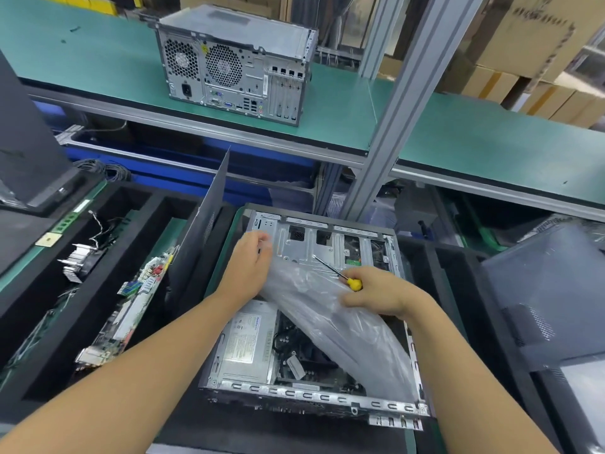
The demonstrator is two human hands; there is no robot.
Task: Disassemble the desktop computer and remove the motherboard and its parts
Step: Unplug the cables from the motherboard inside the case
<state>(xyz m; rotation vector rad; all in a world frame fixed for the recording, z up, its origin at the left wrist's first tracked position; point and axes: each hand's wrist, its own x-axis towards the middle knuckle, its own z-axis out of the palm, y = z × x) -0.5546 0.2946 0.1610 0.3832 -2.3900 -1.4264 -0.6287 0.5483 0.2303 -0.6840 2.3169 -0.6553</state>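
While computer case (294, 393) lies beneath them, left hand (247, 268) gripping plastic sheet (314, 309), right hand (376, 294) clutching screwdriver (353, 283)

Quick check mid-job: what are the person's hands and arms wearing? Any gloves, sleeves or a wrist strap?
Nothing is worn. The left hand and right hand are ungloved, with no rings on the parts that show. The left forearm and right forearm are bare down to the frame edge: no sleeves, watch, or antistatic wrist strap in view.
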